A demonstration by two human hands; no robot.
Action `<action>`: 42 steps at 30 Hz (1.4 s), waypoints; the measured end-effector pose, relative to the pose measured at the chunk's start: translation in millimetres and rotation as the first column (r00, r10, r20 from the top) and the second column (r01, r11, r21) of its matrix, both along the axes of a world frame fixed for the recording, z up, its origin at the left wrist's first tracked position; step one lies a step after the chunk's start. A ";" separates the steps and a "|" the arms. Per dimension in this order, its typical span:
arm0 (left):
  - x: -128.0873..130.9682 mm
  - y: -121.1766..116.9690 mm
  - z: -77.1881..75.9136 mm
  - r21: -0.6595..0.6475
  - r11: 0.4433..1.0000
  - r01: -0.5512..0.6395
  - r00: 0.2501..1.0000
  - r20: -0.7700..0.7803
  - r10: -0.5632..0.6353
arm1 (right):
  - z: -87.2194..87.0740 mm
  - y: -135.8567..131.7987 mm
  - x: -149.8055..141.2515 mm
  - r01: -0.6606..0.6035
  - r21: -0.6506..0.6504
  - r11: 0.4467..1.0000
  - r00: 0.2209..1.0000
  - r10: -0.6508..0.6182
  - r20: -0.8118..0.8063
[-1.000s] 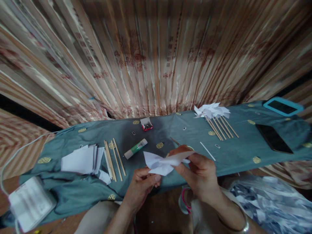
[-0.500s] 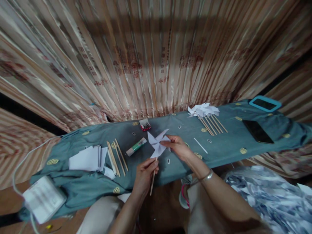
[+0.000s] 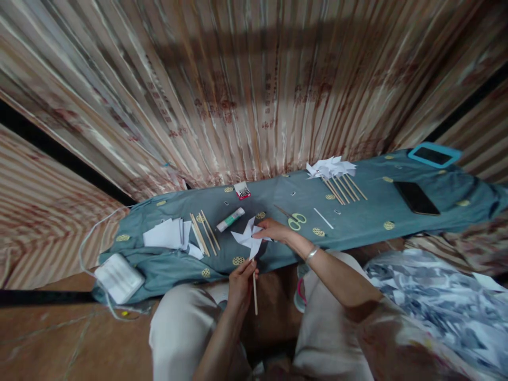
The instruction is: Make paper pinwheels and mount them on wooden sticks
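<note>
A white paper pinwheel (image 3: 246, 236) on a thin wooden stick (image 3: 255, 296) is held over the front edge of the cloth. My left hand (image 3: 241, 283) is closed around the stick just below the blades. My right hand (image 3: 273, 231) pinches the pinwheel near its middle; the fingertips partly cover the blades. Behind the right hand lie green-handled scissors (image 3: 294, 219). A glue stick (image 3: 230, 219) is left of the pinwheel, and beyond it sits a small open box of metal pins (image 3: 242, 191).
Several loose sticks (image 3: 209, 233) and a stack of white paper pieces (image 3: 164, 234) lie left. Farther right are several pinwheels (image 3: 331, 168), a white strip (image 3: 323, 218), a black phone (image 3: 416, 198) and a blue-framed device (image 3: 434, 155). A white box with a cable (image 3: 119, 278) rests at the left end.
My view has tilted and shifted. Both hands have drawn the pinwheel slightly closer to me, and the scissors that my right hand and forearm covered now show.
</note>
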State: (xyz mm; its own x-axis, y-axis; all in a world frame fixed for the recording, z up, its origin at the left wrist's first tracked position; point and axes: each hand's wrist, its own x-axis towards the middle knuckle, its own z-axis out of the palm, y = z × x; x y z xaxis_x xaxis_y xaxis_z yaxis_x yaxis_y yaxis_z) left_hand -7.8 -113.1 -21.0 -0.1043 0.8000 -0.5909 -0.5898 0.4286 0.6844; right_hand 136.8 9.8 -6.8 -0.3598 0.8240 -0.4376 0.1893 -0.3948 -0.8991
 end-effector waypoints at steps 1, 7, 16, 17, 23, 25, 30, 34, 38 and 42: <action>0.7 -1.4 -0.5 -0.009 1.000 0.003 1.000 0.003 -0.003 | 0.2 -0.9 0.1 -0.008 0.002 1.000 1.000 0.008 0.025; 10.2 -1.1 0.4 -0.022 0.999 0.040 0.997 0.067 -0.039 | 4.6 -0.5 9.2 -0.048 0.030 0.998 0.985 0.042 0.166; 8.5 2.6 -5.6 -0.037 0.997 0.066 0.994 0.087 -0.062 | 12.3 7.1 6.9 -0.159 0.051 0.986 0.916 0.129 0.381; 6.7 2.4 -6.7 -0.040 0.997 0.071 0.994 0.088 -0.068 | 13.2 7.7 4.9 -0.174 0.053 0.983 0.902 0.138 0.410; 0.2 0.9 -11.0 -0.070 0.992 0.106 0.990 0.101 -0.098 | 21.1 12.0 -5.2 -0.277 0.056 0.959 0.777 0.190 0.600; 0.2 0.3 -12.7 -0.081 0.991 0.109 0.988 0.118 -0.099 | 24.5 13.8 -8.0 -0.327 0.044 0.944 0.719 0.219 0.660; 0.9 -0.6 -21.5 -0.132 0.987 0.096 0.988 0.136 -0.078 | 33.6 18.7 -16.8 -0.468 -0.031 0.883 0.546 0.317 0.776; -0.4 -1.9 -30.4 -0.101 0.985 0.139 0.981 0.153 -0.123 | 40.5 21.0 -22.4 -0.553 -0.084 0.829 0.428 0.370 0.824; -2.4 -6.4 -35.5 -0.106 0.972 0.209 0.966 0.179 -0.188 | 44.2 21.3 -23.1 -0.599 -0.099 0.794 0.373 0.387 0.844; -2.2 -9.7 -36.5 -0.112 0.966 0.231 0.962 0.173 -0.210 | 42.1 21.9 -20.4 -0.615 -0.092 0.783 0.385 0.400 0.831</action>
